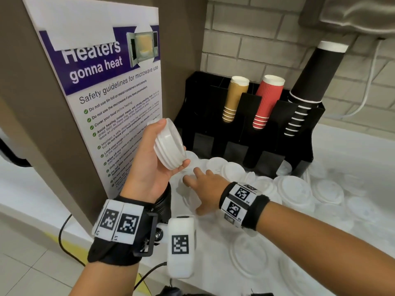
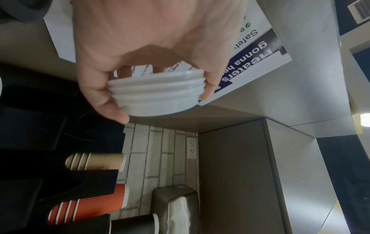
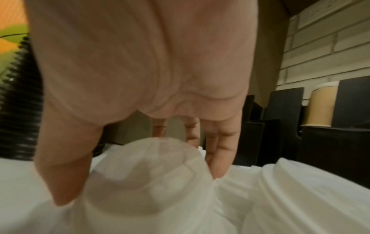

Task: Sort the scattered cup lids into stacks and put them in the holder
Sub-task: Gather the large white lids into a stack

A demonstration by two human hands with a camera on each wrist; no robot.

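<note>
My left hand [image 1: 171, 144] is raised in front of the poster and grips a short stack of white lids [image 1: 168, 144] between thumb and fingers; the left wrist view shows the same stack [image 2: 158, 98] edge-on. My right hand [image 1: 192, 178] reaches down onto the pile of scattered white lids [image 1: 299, 193] on the counter. In the blurred right wrist view its thumb and straight fingers [image 3: 220, 158] straddle one translucent lid [image 3: 152, 174]. The black holder [image 1: 299, 146] stands against the brick wall behind the lids, with its front slots facing me.
The holder carries tan cups [image 1: 234, 99], red cups [image 1: 267, 101] and a tall stack of black cups [image 1: 310, 82]. A brown cabinet with a microwave poster [image 1: 106, 92] closes off the left. A ribbed black cup stack [image 1: 164, 201] stands by my left wrist. The counter edge [image 1: 85, 236] runs below.
</note>
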